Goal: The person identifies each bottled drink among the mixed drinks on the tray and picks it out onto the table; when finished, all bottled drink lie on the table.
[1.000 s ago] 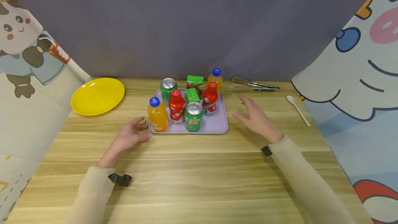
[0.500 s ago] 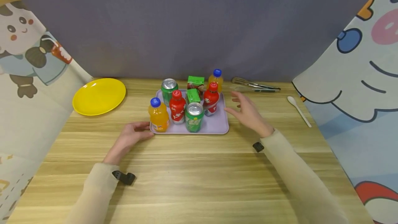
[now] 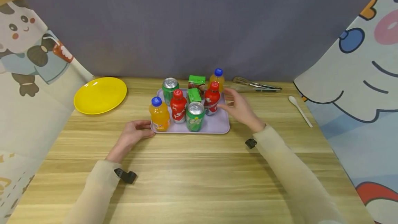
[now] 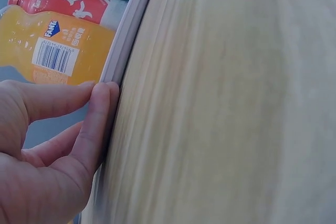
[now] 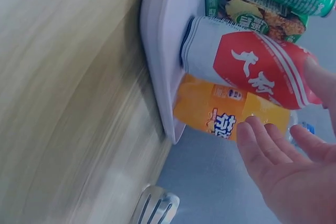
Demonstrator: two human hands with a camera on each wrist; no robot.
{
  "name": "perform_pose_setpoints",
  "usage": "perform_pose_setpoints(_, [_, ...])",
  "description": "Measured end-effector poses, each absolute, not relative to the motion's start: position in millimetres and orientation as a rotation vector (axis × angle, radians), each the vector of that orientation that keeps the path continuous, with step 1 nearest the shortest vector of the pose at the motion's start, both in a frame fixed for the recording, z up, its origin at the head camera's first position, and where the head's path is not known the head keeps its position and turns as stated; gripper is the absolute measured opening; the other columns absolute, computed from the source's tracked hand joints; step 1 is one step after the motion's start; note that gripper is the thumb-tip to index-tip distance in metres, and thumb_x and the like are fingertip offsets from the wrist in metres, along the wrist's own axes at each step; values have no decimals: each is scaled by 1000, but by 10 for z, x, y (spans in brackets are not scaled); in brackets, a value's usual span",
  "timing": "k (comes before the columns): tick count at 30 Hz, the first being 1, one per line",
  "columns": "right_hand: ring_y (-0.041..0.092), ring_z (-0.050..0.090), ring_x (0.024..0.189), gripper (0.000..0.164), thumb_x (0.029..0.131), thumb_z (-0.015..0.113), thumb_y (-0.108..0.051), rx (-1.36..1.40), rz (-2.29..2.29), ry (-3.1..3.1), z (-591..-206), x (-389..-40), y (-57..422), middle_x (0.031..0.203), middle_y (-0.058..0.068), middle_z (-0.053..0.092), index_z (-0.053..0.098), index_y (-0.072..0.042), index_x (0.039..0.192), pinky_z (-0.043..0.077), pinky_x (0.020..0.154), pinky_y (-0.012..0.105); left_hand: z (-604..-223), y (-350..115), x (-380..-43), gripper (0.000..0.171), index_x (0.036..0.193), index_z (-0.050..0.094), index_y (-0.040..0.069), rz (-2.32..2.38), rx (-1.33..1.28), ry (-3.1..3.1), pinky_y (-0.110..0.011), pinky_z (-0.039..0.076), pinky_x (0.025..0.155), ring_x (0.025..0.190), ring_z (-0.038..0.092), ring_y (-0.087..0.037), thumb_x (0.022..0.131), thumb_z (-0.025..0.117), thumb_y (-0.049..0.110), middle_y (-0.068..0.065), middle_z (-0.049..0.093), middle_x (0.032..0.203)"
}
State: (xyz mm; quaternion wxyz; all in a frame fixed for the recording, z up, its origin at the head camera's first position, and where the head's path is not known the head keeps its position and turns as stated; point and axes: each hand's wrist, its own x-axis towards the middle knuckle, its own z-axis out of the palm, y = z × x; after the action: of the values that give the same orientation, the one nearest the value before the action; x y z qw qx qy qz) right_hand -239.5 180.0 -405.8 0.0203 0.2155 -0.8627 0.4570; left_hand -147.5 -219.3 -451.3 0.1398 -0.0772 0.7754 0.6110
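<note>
A lilac tray [image 3: 217, 127] carries several drinks. My left hand [image 3: 133, 134] is at its front left corner, fingertips and thumb pinching the rim beside an orange soda bottle [image 4: 58, 45]. At the tray's right side my right hand [image 3: 240, 110] is spread, thumb and fingers apart, with the thumb tip right at a red bottle [image 5: 252, 64]. Its fingers overlap a second orange soda bottle [image 5: 231, 108] in the right wrist view. Also on the tray stand another red bottle [image 3: 178, 106], two green cans, the front one [image 3: 195, 117] nearest me, and two green-topped drink cartons [image 3: 194, 95].
A yellow plate [image 3: 100, 96] lies at the back left. A slotted spatula [image 3: 242, 81] and a black-handled utensil [image 3: 267, 90] lie behind my right hand. Farther right is a white spoon [image 3: 300, 111]. A grey curtain [image 3: 192, 27] closes off the back of the table.
My left hand has moved right onto the tray's corner. My right hand has moved left, from beside the tray to the red bottle at its right. The drinks stay in place.
</note>
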Motion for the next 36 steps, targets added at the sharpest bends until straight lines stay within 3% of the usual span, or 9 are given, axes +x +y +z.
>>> perform_pose_setpoints(13, [38,56,109,70,82,77,-20,646,1388,-2718,-4053,-2467,1640,131,19,51,41,-2,139,55,85,45,-4531,-2127,-1480,56,130,46,-13,1924,-285,2152,-33,58,80,82,65,-21,79,69,-12,-28,53,117])
perform_pose_setpoints(25, [31,59,102,68,81,78,-19,690,1362,-2697,-4066,-2507,1563,125,18,55,43,-1,137,57,81,41,-4539,-2114,-1480,54,128,46,-13,1921,-279,2184,-34,59,77,80,65,-22,79,67,-14,-28,53,114])
perform_pose_setpoints(36, [30,59,106,65,83,76,-14,695,1429,-2658,-4126,-2516,1506,126,20,55,42,2,136,54,88,37,-4552,-2124,-1491,54,128,46,-13,1890,-255,2207,-33,59,77,81,65,-22,79,68,-13,-28,53,114])
